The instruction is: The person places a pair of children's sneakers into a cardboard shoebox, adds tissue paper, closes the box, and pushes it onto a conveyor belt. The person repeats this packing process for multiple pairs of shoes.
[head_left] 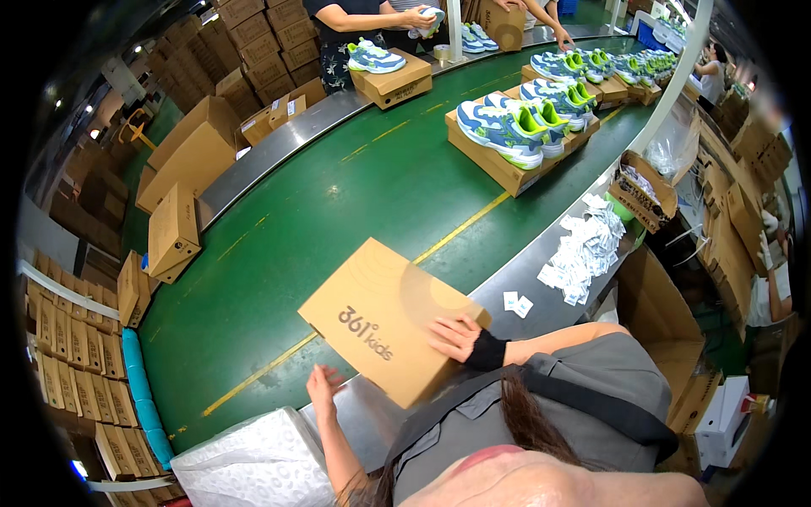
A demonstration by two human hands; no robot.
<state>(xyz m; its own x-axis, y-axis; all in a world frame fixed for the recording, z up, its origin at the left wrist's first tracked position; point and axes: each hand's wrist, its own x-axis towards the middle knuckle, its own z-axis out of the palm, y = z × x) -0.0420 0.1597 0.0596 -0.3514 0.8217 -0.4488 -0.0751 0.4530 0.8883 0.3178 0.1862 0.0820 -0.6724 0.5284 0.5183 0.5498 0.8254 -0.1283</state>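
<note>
A closed brown cardboard shoe box [380, 304] lies in front of me, partly over the green conveyor belt [321, 228] and its metal edge. My right hand [456, 338], with a black band at the wrist, rests on the lid near the right end, its fingers stretched out flat. Just off the box's near left side is my left hand [323, 387]; it is slightly blurred, its fingers look loosely apart and I see nothing in it. To the right, a heap of small white packets [583, 253] lies on the metal ledge, with two loose packets [517, 304] nearer the box.
Blue-and-white sneakers [507, 131] with green linings stand on boxes farther along the belt. Another shoe [376, 57] sits on a box across it. A white patterned paper stack [253, 465] is at lower left. Stacked shoe boxes [80, 346] line the left. Other people work beyond.
</note>
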